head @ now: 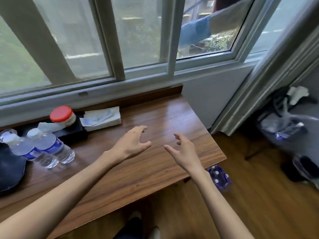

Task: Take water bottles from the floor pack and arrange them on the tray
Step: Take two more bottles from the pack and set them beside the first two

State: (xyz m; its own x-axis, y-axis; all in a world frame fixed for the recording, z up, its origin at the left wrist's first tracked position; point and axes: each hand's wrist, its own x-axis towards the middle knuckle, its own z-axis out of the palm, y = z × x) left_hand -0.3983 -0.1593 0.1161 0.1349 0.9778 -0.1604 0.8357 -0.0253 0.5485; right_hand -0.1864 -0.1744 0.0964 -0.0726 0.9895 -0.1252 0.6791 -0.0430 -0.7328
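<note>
Both hands are empty, fingers spread and curled above the bare middle of the table (155, 118). Left hand (131, 145) hovers palm-down with its fingers pointing toward the far right; right hand (184, 152) sits just beside it, nearer the table's right edge, thumb toward the left hand. Neither touches the wood or any object, and a narrow gap separates them.

Two water bottles (50, 147) stand side by side on the table's left part, well apart from the hands, touching or nearly touching each other. Each is clear with a white cap and a blue label. Behind them lies a dark tray (76, 133), on which a jar (63, 116) with a red lid leans or lies, next to a crumpled clear wrapper. A folded white paper packet (103, 118) rests just right of the tray, against the back ledge below the window (120, 40).

On the floor, under the table's right front corner, a blue-and-clear pack (219, 176) shows just past the right forearm; it is blurred, so its contents cannot be told for sure. A dark blue cloth (10, 168) covers the table's left edge beside the bottles. Farther right on the wooden floor are dark shoes (305, 169) and a heap of plastic and bags.
</note>
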